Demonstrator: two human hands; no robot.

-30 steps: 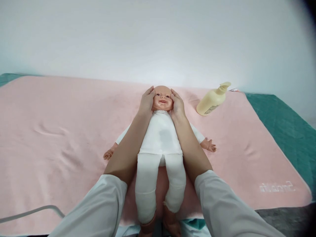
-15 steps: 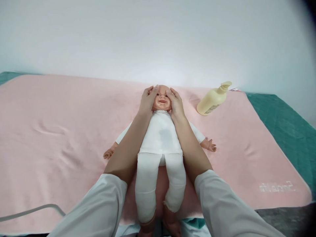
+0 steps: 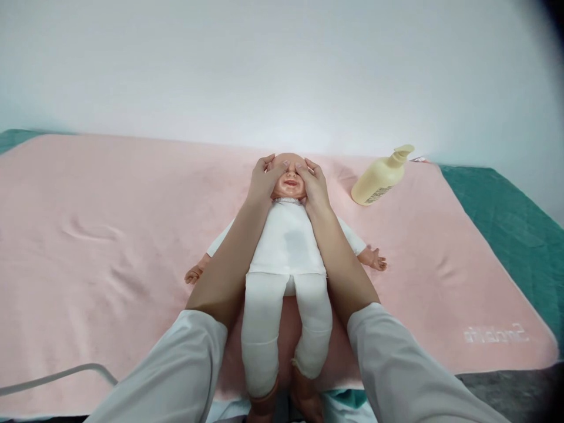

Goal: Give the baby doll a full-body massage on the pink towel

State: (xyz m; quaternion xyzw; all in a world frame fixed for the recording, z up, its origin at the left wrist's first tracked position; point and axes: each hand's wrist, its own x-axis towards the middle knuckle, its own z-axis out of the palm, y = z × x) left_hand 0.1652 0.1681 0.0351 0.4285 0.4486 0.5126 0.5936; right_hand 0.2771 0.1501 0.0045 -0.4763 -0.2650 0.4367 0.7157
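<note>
A baby doll (image 3: pixel 288 235) in a white top and white leggings lies on its back, its bare feet toward me. My left hand (image 3: pixel 265 179) cups one side of its head, and my right hand (image 3: pixel 314 181) cups the other. Both thumbs rest on the face at the eyes, beside the nose, and cover the eyes. Fingers of each hand curl around the sides of the head, partly hidden behind it. My forearms run along both sides of the doll's body, over its upper arms. A faint grey patch marks the front of its top.
A pale yellow pump bottle (image 3: pixel 379 179) stands to the right of the doll's head. Under the doll spreads a pink mat (image 3: pixel 132 247) over a green cover (image 3: pixel 506 217). A grey cable or tube (image 3: pixel 57 374) lies at the front left. Behind rises a pale wall (image 3: pixel 282 70).
Both thumbs have slid from the brow area down and inward onto the doll's eyes, which were partly visible before. The palms, arms and doll stay about where they were.
</note>
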